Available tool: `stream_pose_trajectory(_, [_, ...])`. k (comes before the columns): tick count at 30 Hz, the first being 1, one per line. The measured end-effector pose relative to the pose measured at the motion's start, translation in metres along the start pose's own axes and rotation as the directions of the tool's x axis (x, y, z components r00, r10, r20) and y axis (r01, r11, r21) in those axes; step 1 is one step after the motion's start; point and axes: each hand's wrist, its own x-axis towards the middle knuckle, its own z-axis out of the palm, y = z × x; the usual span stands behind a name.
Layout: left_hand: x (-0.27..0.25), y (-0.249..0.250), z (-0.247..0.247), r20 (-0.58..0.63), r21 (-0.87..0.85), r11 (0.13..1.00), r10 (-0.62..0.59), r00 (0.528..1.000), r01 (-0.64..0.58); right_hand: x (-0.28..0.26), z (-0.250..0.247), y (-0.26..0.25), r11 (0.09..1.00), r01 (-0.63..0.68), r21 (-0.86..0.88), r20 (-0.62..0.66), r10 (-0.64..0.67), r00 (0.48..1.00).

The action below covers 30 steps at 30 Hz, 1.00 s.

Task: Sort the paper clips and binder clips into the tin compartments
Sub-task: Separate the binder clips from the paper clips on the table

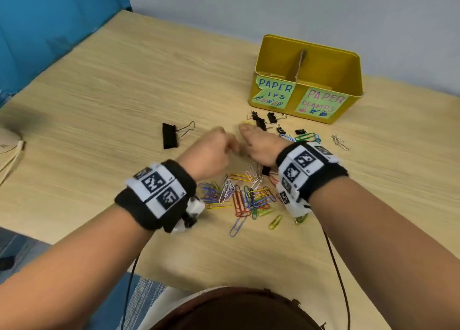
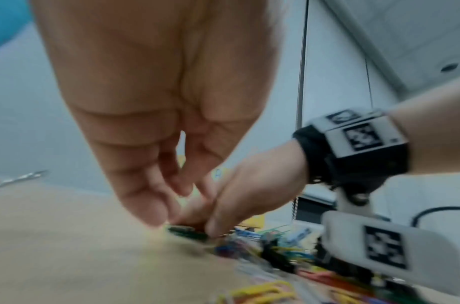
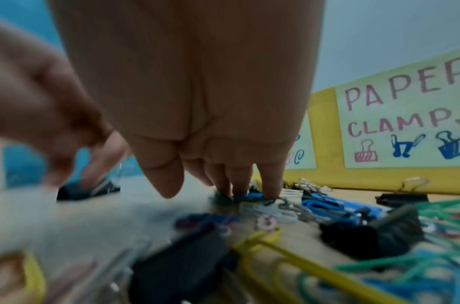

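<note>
Pale wood-grain tabletop (image 1: 124, 80) runs up to a grey wall, with a blue panel at the far left. On it stands the yellow rectangular tin (image 1: 331, 55), split by an upright divider (image 1: 300, 64) into two compartments; its front carries a green label reading PAPER ...IPS (image 1: 273, 90) on the left and PAPER CLAMPS (image 1: 321, 103) on the right. I cannot tell what, if anything, lies inside either compartment.

Most of the coloured wire paper clips (image 1: 246, 195) sit in a tangled heap between the wrists, with more near the tin's front. Small black binder clips (image 1: 263, 120) cluster just before the tin, and one large black binder clip (image 1: 170, 135) lies apart to the left.

Both hands meet above the far edge of the heap. The right hand (image 1: 261, 145) has its fingertips (image 3: 271, 191) pressed down on a small blue clip (image 3: 249, 195) on the table, thumb held clear. The left hand (image 1: 211, 152) is blurred; its fingers are bunched narrow and pointing down, and I cannot tell whether they hold anything.

Sorting looks barely begun. The risk from here: the clips are interlocked, so lifting one may drag neighbours along and drop them into the wrong compartment. Fingertips alone on thin wire could also slip, flicking a clip across the table.
</note>
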Motion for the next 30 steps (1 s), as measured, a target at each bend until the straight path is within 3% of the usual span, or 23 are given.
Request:
stream_pose_trajectory(2, [0.017, -0.001, -0.011, -0.163, -0.054, 0.997, -0.055, 0.985, 0.047, -0.001, 0.005, -0.002, 0.989, -0.013, -0.15, 0.047, 0.02, 0.999])
stream_pose_trajectory(3, [0.024, -0.001, -0.014, -0.161, -0.055, 0.998, -0.052, 0.986, 0.044, -0.004, 0.009, -0.003, 0.978, 0.009, -0.207, 0.069, 0.006, 0.998])
stream_pose_trajectory(5, [0.035, 0.001, -0.018, -0.023, -0.004, 1.0, -0.028, 0.999, 0.028, -0.018, 0.015, -0.002, 0.973, 0.086, -0.213, 0.118, -0.062, 0.991])
stream_pose_trajectory(7, [0.04, 0.005, -0.014, 0.186, 0.112, 0.994, -0.004, 0.983, -0.018, -0.035, 0.014, 0.003, 0.988, 0.141, -0.056, 0.109, -0.134, 0.985])
stream_pose_trajectory(10, [0.038, 0.005, 0.001, 0.422, 0.308, 0.944, -0.019, 0.906, -0.123, -0.057, 0.005, 0.015, 0.982, 0.071, 0.178, -0.067, -0.06, 0.996])
stream_pose_trajectory(13, [0.027, 0.0, 0.014, 0.507, 0.386, 0.899, -0.018, 0.862, -0.208, -0.067, 0.003, 0.032, 0.969, -0.018, 0.246, -0.144, 0.055, 0.988])
stream_pose_trajectory(16, [0.014, -0.002, 0.012, 0.444, 0.246, 0.947, 0.078, 0.893, -0.205, -0.066, 0.007, 0.044, 0.953, -0.092, 0.288, -0.235, 0.163, 0.958])
stream_pose_trajectory(19, [0.003, 0.001, 0.007, 0.361, 0.181, 0.975, 0.056, 0.931, -0.128, -0.061, 0.014, 0.038, 0.979, -0.022, 0.203, -0.321, 0.088, 0.943])
stream_pose_trajectory(22, [-0.009, 0.002, 0.008, 0.453, 0.301, 0.946, -0.028, 0.891, -0.124, -0.061, 0.022, 0.017, 0.993, 0.073, 0.092, -0.188, -0.055, 0.981])
stream_pose_trajectory(25, [-0.02, -0.001, 0.015, 0.421, 0.375, 0.92, -0.063, 0.905, -0.11, -0.064, 0.034, 0.0, 0.996, 0.07, -0.047, -0.074, -0.073, 0.995])
stream_pose_trajectory(27, [-0.026, -0.003, 0.02, 0.387, 0.343, 0.936, -0.06, 0.92, -0.083, -0.065, 0.043, -0.003, 0.991, 0.052, -0.123, -0.082, -0.062, 0.995])
stream_pose_trajectory(30, [-0.029, -0.005, 0.023, 0.372, 0.253, 0.964, -0.021, 0.928, -0.079, -0.06, 0.051, -0.002, 0.996, 0.075, -0.052, -0.133, -0.081, 0.988])
